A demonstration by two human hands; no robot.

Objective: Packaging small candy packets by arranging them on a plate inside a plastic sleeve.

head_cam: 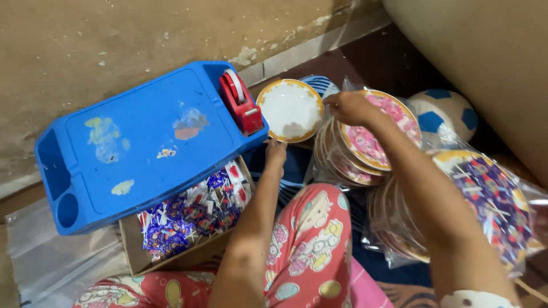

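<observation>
Reaching out over the pile, the right hand (353, 107) rests on the top pink plate (379, 130) in a stack of paper plates (342, 162) inside a clear bag. Its fingers curl down at the plate's edge near 10 o'clock, but I cannot tell if they pinch it. The left hand (275, 154) sits lower, at about 7 o'clock from the white plate (290, 109). Its fingers are bent in loosely, just under that plate's gold rim, and it holds nothing I can see. The white plate lies flat, just beside the red tape holder (242, 101) on the blue tray (142, 142). These plates look thin, light and bendy. They could crease easily, so the rim looks like the best spot to grab. A box of candy (191, 214) sits below the tray.
</observation>
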